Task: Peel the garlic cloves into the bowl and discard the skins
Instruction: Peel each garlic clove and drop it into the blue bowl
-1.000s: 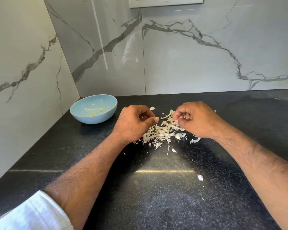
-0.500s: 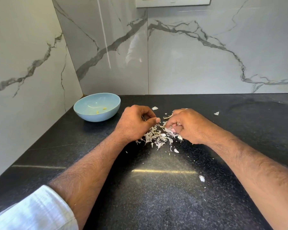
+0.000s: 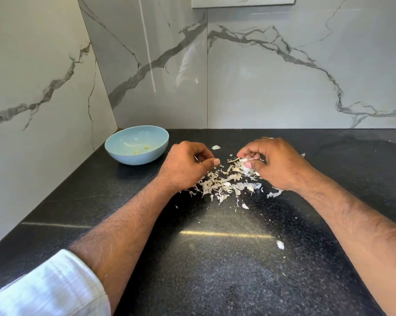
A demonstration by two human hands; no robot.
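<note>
Right now, pinching a thin scrap of skin and a dry stem (image 3: 234,159) with the right hand (image 3: 273,164), fingers (image 3: 248,165) curled close above the pile of skins (image 3: 226,184). Left hand (image 3: 184,166) curled too, thumb against forefinger; holding a clove inside or nothing, cannot tell. Spread between and just below both hands, the loose skins on the dark counter (image 3: 215,258), with a few flakes strayed nearer. Off to the left by the wall, the blue bowl (image 3: 136,144), holding a couple of yellowish peeled bits. Probably mid-peel or sorting through the pile. Next, likely: finding any unpeeled clove, stripping it, dropping it in the bowl, then gathering the skins for the bin.
</note>
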